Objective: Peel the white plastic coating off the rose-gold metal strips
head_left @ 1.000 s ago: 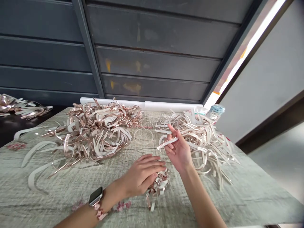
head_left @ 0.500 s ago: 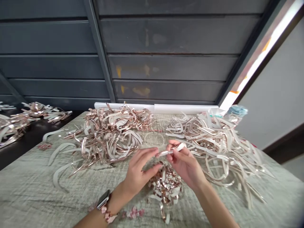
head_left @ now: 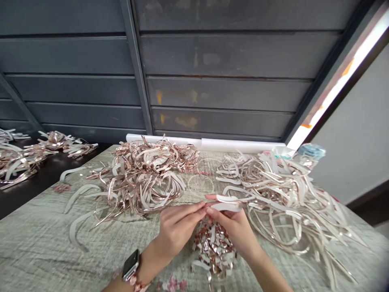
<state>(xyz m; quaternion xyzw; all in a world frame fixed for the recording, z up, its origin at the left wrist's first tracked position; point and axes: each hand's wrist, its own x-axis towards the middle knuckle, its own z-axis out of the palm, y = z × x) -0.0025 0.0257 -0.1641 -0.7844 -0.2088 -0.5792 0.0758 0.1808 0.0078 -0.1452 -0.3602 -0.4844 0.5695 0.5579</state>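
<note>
Lying beyond the left edge of the table, a dark surface is strewn with rose-gold and white strips. A left heap of similar strips is spread on the table, with curled ends directed at that edge; open table is left in front of it. The left hand is angled inward, back uppermost, fingers extended and drawn together; whether anything is pinched in its grip cannot be told. Its fingertips are met by those of the right hand above a clump of short pieces. The right hand is tilted palm-up, and a white strip is clasped between thumb and fingers. Just beyond, space is taken up by a right heap, spread close to the table's right edge.
</note>
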